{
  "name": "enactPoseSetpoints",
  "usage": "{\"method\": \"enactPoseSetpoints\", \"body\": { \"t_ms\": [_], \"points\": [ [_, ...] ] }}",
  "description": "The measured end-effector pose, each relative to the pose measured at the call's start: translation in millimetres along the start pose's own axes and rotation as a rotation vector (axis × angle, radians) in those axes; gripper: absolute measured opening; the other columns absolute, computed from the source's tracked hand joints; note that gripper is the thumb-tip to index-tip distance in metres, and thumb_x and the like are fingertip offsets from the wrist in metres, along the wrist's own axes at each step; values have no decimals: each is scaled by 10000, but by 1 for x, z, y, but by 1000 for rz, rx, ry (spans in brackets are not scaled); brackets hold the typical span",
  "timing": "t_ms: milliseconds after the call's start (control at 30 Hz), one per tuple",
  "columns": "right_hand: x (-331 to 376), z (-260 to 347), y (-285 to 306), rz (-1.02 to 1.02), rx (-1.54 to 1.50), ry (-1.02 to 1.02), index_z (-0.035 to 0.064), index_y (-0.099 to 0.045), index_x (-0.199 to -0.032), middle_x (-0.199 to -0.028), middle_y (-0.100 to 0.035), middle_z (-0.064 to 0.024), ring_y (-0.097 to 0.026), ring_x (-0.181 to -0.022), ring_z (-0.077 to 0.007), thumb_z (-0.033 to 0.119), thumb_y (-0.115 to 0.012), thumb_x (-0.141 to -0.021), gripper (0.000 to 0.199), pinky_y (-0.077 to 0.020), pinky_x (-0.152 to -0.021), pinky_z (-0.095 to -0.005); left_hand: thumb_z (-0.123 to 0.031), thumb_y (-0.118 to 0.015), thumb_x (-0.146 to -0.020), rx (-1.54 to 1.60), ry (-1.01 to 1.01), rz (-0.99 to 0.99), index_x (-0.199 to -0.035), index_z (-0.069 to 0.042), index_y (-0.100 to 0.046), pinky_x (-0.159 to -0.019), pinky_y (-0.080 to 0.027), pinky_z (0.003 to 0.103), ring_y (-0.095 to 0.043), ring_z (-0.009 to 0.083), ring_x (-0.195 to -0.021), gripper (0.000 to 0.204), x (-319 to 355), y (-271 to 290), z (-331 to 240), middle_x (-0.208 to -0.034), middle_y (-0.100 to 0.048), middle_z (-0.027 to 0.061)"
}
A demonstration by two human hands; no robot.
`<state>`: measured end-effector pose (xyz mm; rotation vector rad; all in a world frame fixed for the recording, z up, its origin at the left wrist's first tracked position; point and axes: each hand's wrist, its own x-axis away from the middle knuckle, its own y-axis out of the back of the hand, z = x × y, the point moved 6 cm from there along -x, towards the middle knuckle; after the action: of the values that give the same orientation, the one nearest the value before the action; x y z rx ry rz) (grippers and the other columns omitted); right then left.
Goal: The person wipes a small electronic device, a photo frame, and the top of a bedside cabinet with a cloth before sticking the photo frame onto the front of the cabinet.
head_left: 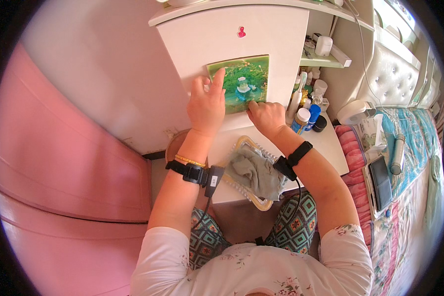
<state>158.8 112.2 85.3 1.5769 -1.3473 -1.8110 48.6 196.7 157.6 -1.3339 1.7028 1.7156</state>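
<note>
Floral sleeves and patterned knees fill my bottom edge, both forearms strapped with black wrist units. Grey cloth (254,171) lies on a yellow-rimmed tray (241,143) on the white desk (330,143), below my hands. Left hand (207,106) is flat and open, fingers spread on the green picture's (246,81) left edge. Right hand (266,117) has its fingertips pressing the bottom edge, not clamped around it. Picture stands upright against the white cabinet (222,39). Bottles (303,116) stand just right.
</note>
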Motion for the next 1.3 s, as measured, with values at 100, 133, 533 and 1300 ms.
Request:
{"method": "enactPoseSetpoints", "body": {
  "t_ms": [100,133,533,1300],
  "points": [
    [-2,0,1,90,17,-3,116,-536,-719,-616,-611,-64,-622,-578,-212,198,-514,-788,109,-452,-470,-327,-112,-672,-689,-5,-7,10,-1225,-266,-433,-621,-478,371,-524,246,-813,607,2,2,0,-938,-439,72],
    [-2,-1,1,115,28,3,113,-541,-729,-625,-614,-67,-625,-586,-216,208,-519,-792,115,-454,-473,-331,-110,-675,-686,-5,-14,20,-1235,-269,-421,-621,-477,368,-523,245,-814,626,3,1,0,-940,-437,73],
    [53,-18,21,313,-108,-111,94,-576,-792,-763,-622,-80,-615,-719,-275,337,-574,-779,244,-482,-589,-389,-73,-662,-691,98,3,109,-1295,-230,-358,-678,-458,370,-508,268,-862,694,28,8,4,-968,-443,113],
    [14,-19,-19,81,-833,-204,113,-586,-1057,-883,-625,-165,-594,-832,-327,55,-440,-766,330,-467,-733,-395,-53,-561,-769,700,262,502,-1289,-204,-373,-723,-459,329,-557,207,-799,573,33,-42,7,-980,-535,112]
  ]
}}
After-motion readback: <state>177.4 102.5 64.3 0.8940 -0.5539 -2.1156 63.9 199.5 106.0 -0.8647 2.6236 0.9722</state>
